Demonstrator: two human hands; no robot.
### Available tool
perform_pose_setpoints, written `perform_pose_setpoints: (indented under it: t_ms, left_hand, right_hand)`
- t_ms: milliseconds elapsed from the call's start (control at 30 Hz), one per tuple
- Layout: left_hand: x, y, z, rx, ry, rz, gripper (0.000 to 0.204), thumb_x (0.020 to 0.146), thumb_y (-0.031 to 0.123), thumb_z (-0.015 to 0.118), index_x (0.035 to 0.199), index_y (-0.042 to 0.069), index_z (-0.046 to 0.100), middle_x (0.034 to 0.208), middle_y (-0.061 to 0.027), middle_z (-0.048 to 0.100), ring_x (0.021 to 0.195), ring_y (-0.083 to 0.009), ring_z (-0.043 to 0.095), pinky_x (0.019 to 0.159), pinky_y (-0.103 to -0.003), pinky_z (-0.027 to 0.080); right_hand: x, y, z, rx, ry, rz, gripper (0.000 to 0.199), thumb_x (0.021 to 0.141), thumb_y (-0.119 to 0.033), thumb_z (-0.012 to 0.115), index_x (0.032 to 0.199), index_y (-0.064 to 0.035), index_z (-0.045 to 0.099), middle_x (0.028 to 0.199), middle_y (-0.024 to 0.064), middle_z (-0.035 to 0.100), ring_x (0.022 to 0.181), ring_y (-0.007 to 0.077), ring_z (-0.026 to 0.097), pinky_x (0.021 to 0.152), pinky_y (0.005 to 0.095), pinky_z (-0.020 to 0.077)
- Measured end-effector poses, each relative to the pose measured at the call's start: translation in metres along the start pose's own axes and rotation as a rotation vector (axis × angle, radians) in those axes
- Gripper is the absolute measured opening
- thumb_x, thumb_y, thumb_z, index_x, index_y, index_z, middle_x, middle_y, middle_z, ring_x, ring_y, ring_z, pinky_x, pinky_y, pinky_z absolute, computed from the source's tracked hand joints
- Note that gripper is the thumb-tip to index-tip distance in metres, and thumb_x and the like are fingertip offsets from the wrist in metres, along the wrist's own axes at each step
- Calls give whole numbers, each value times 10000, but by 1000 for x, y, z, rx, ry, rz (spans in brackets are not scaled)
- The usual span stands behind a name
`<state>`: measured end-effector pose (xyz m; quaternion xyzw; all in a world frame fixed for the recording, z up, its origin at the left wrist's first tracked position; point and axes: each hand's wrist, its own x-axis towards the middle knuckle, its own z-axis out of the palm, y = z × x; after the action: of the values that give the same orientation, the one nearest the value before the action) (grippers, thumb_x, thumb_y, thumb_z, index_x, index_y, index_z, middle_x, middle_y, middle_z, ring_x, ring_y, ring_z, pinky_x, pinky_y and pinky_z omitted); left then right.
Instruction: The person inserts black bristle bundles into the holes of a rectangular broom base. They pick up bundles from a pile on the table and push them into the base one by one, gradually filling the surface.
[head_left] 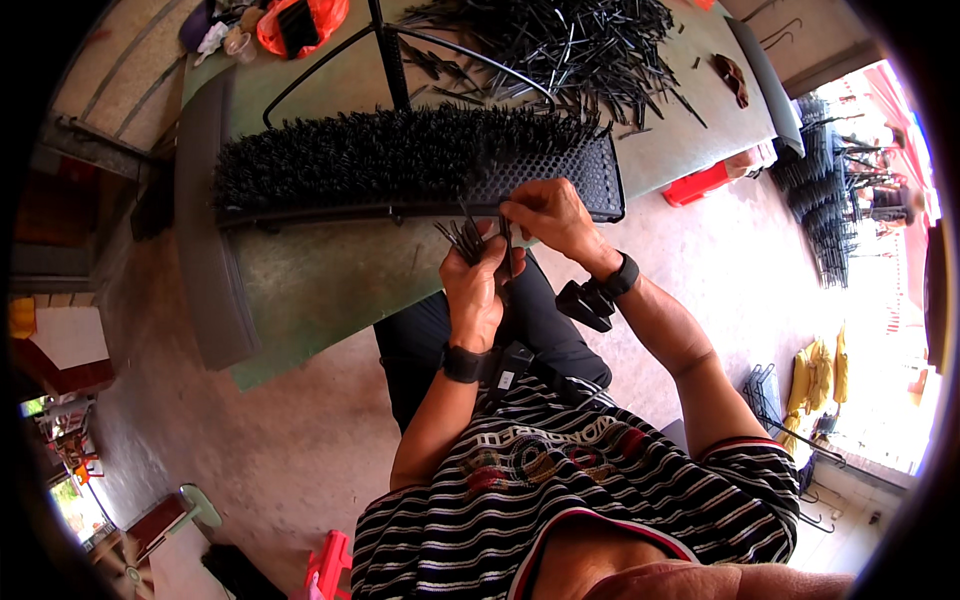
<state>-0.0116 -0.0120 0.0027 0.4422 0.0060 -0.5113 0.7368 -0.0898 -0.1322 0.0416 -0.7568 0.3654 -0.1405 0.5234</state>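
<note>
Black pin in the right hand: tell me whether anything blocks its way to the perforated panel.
Nothing visible does. The right hand pinches the pin just below the panel edge; the left hand with its bundle sits lower, beside it.

The hands (510,250) hide what may be thin black pins (465,240).
</note>
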Motion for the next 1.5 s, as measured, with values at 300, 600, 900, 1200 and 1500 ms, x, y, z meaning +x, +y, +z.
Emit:
perform_pose_setpoints:
  t_ms: [300,600,900,1200,1500]
  left_hand:
    - [0,1,0,-32,81,24,150,868,0,550,1016,-24,551,846,-113,632,674,-171,622,586,-283,529]
    - [4,-2,-6,6,-57,60,111,877,31,550,972,-5,596,810,-77,637,699,-160,626,594,-305,548]
    - [4,-4,-7,18,41,10,137,840,17,605,976,10,600,857,-92,656,707,-207,660,607,-319,546]
    - [3,-6,-11,-19,56,-9,135,832,6,613,966,4,599,833,-86,649,689,-202,655,565,-306,540]
    - [7,-7,-23,49,76,81,95,844,38,615,936,16,608,801,-53,629,597,-167,605,517,-298,518]
  right_hand:
    - [-5,9,18,322,83,75,216,844,-99,598,946,92,595,640,91,624,500,125,605,450,234,490]
    - [-6,8,17,242,-22,71,228,886,-69,527,1043,91,572,648,78,620,532,111,609,470,233,507]
    - [-8,18,20,122,80,-38,268,789,-57,609,1019,78,588,661,122,640,556,139,626,517,268,490]
    - [-12,3,17,-55,26,-14,241,786,-36,569,991,88,598,652,165,639,575,162,651,514,290,497]
    - [-1,-15,13,233,457,-303,306,848,12,567,1148,4,505,782,70,617,647,106,649,543,207,497]
